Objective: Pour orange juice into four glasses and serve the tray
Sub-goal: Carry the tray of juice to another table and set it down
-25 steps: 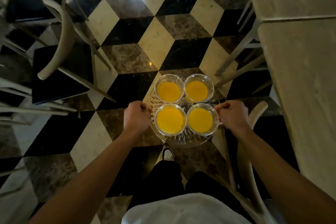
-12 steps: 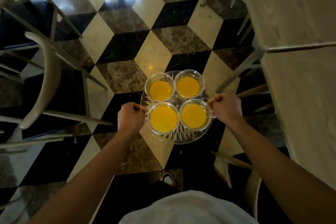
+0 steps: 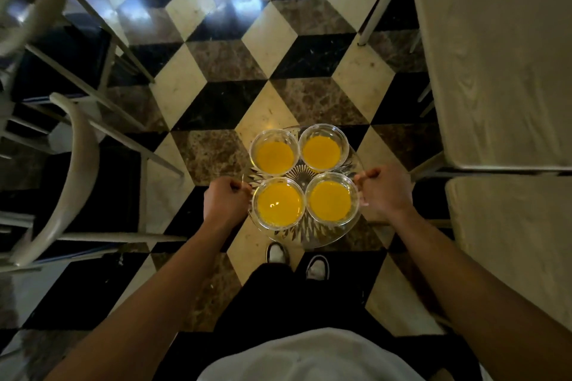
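**Q:** What did the figure show of the carry?

**A:** A cut-glass tray [image 3: 305, 233] was held above a chequered marble floor [image 3: 216, 65]; the left hand [image 3: 223, 202] was curled round its left rim and the right hand [image 3: 383, 192] was clamped on its right rim, thumbs on top; neither hand was free.

**Q:** And the load?

**A:** Four glasses stood on the tray, two by two and rim to rim; the far-left glass [image 3: 274, 154], the far-right glass [image 3: 322, 148], the near-left glass [image 3: 279, 204] and the near-right glass [image 3: 330, 198] each held orange juice [image 3: 280, 206]; pouring appeared finished, so serving was the step in hand.

**Q:** How would that step be done well?

**A:** The tray should be kept level, both rims at one height; the juice sat close under the rims of the near pair, so short, even steps seemed wise; glass on glass probably slides easily, so any tilt might shift all four.

**Q:** What lay around?

**A:** A cloth-covered table [image 3: 495, 56] stood to the right and a curved-back chair [image 3: 74, 170] to the left; the aisle between looked narrow; elbows should stay tucked, clear of both.
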